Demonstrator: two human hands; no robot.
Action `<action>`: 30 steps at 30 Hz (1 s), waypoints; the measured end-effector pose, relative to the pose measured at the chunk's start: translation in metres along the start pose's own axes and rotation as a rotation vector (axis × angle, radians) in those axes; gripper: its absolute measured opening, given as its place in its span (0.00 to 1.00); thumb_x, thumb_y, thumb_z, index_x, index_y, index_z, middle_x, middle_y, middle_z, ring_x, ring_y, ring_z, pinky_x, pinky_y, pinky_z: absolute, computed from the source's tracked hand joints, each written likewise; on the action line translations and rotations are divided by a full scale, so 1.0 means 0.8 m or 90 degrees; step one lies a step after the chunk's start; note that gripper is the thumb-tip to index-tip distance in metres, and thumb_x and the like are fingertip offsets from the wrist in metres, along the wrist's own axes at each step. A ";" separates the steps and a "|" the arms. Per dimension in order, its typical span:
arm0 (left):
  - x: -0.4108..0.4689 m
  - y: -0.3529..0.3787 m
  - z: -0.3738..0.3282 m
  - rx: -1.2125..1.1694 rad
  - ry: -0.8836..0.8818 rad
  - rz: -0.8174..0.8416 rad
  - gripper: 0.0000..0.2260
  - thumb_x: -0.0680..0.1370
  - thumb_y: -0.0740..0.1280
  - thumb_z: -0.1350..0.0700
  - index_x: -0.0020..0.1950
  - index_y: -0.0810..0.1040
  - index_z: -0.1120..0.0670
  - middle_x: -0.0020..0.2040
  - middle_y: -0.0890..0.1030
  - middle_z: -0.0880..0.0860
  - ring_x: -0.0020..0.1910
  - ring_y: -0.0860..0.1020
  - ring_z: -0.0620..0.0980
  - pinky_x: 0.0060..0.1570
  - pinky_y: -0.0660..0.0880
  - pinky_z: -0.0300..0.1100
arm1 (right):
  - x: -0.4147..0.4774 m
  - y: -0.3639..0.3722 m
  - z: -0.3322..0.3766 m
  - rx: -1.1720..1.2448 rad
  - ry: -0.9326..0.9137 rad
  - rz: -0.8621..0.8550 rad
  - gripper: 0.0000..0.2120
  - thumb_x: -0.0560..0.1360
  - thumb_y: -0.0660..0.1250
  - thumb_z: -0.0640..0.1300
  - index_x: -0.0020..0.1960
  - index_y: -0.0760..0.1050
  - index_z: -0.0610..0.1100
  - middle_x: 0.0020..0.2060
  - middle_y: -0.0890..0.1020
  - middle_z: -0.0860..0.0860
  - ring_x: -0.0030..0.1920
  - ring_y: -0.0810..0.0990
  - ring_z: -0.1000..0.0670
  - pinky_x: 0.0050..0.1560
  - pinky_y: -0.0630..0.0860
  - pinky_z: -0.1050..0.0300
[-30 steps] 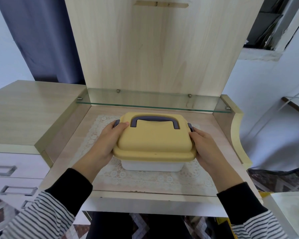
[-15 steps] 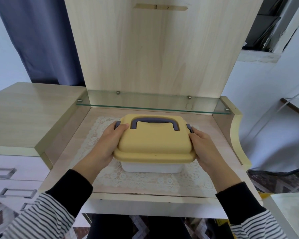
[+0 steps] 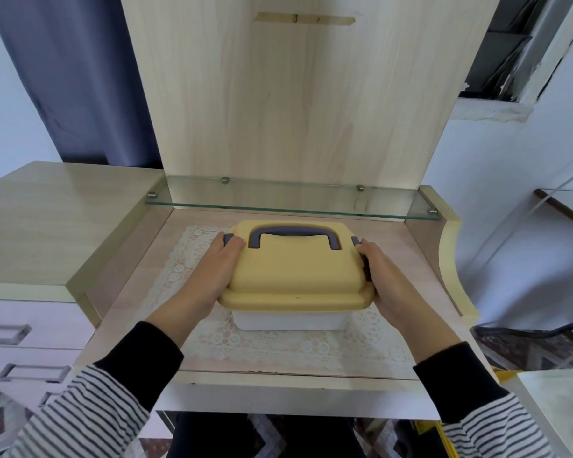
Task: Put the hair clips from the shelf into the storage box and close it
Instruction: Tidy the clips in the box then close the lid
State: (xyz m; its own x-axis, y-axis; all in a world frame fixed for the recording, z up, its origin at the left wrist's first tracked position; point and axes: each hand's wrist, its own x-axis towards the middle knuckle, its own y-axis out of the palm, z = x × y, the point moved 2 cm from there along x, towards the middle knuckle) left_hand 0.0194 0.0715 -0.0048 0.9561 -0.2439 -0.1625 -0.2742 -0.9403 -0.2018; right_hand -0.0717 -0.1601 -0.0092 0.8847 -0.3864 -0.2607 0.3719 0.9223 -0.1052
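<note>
The storage box (image 3: 288,320) is white with a yellow lid (image 3: 295,276) and a dark grey handle (image 3: 295,233). It stands on a lace mat on the recessed desk surface, lid on. My left hand (image 3: 212,272) presses against the lid's left side, fingers over the grey left latch (image 3: 228,239). On the lid's right side lies my right hand (image 3: 382,279), over the right latch (image 3: 356,241). The glass shelf (image 3: 291,200) behind the box carries nothing. No hair clips are in sight.
A lace mat (image 3: 278,345) covers the desk surface (image 3: 139,292). A tall wooden back panel (image 3: 295,94) rises behind the shelf. A drawer unit (image 3: 30,325) stands at the left, a curved side panel (image 3: 450,259) at the right.
Both hands stay on the sides of the lid. The view has shifted slightly; the box sits in the same place on the mat.
</note>
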 end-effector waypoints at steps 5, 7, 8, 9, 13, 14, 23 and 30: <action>-0.002 0.001 -0.002 0.000 0.001 0.002 0.08 0.80 0.55 0.47 0.52 0.71 0.47 0.52 0.75 0.51 0.51 0.74 0.52 0.48 0.71 0.48 | 0.006 -0.002 0.001 -0.099 0.022 0.039 0.49 0.60 0.56 0.77 0.76 0.54 0.57 0.73 0.62 0.56 0.72 0.63 0.49 0.72 0.60 0.43; -0.002 -0.001 -0.001 -0.017 -0.003 0.005 0.07 0.80 0.56 0.47 0.50 0.72 0.46 0.53 0.75 0.51 0.50 0.75 0.51 0.48 0.71 0.47 | 0.007 -0.006 0.005 -0.074 0.019 0.044 0.38 0.66 0.57 0.75 0.70 0.67 0.56 0.66 0.73 0.53 0.65 0.72 0.49 0.68 0.67 0.44; -0.003 -0.002 0.000 -0.032 -0.008 0.008 0.09 0.79 0.57 0.47 0.53 0.73 0.47 0.55 0.76 0.52 0.52 0.75 0.52 0.48 0.72 0.48 | 0.006 -0.006 0.008 -0.043 0.002 0.034 0.28 0.72 0.56 0.69 0.63 0.74 0.54 0.58 0.79 0.51 0.57 0.77 0.49 0.62 0.72 0.46; -0.003 -0.004 0.002 -0.052 -0.013 0.006 0.14 0.78 0.58 0.45 0.59 0.73 0.49 0.59 0.76 0.53 0.55 0.76 0.53 0.50 0.72 0.48 | 0.004 -0.006 0.009 -0.012 -0.015 0.021 0.21 0.76 0.55 0.62 0.56 0.78 0.51 0.48 0.81 0.49 0.48 0.78 0.50 0.54 0.75 0.49; -0.007 -0.005 0.011 -0.162 -0.004 0.009 0.18 0.76 0.58 0.44 0.63 0.75 0.45 0.61 0.79 0.50 0.56 0.78 0.53 0.49 0.75 0.48 | 0.001 -0.002 0.000 0.067 -0.032 -0.021 0.15 0.80 0.53 0.54 0.59 0.76 0.54 0.51 0.81 0.51 0.52 0.79 0.49 0.55 0.76 0.49; -0.011 -0.004 0.011 -0.194 0.006 0.012 0.15 0.78 0.57 0.47 0.60 0.77 0.44 0.57 0.80 0.50 0.52 0.78 0.52 0.46 0.75 0.47 | 0.000 0.000 -0.002 0.082 -0.040 -0.016 0.16 0.80 0.53 0.53 0.64 0.74 0.55 0.55 0.80 0.52 0.55 0.78 0.49 0.59 0.75 0.47; -0.033 0.011 0.030 -0.381 0.050 -0.018 0.19 0.82 0.52 0.48 0.66 0.76 0.50 0.54 0.82 0.53 0.51 0.80 0.52 0.47 0.76 0.48 | -0.012 0.009 -0.026 0.261 -0.123 -0.003 0.17 0.79 0.56 0.50 0.65 0.74 0.54 0.57 0.81 0.49 0.55 0.79 0.49 0.52 0.76 0.51; -0.044 0.022 0.028 -0.432 0.061 -0.043 0.18 0.82 0.51 0.50 0.51 0.80 0.52 0.37 0.82 0.49 0.37 0.80 0.48 0.38 0.75 0.44 | -0.017 0.018 -0.035 0.333 -0.113 -0.040 0.19 0.80 0.56 0.50 0.70 0.70 0.48 0.61 0.78 0.44 0.58 0.77 0.45 0.49 0.76 0.52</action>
State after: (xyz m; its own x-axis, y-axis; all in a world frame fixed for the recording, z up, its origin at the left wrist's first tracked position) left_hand -0.0216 0.0688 -0.0239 0.9822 -0.1705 -0.0791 -0.1180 -0.8871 0.4463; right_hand -0.0861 -0.1413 -0.0343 0.8730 -0.4777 -0.0989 0.4760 0.7897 0.3871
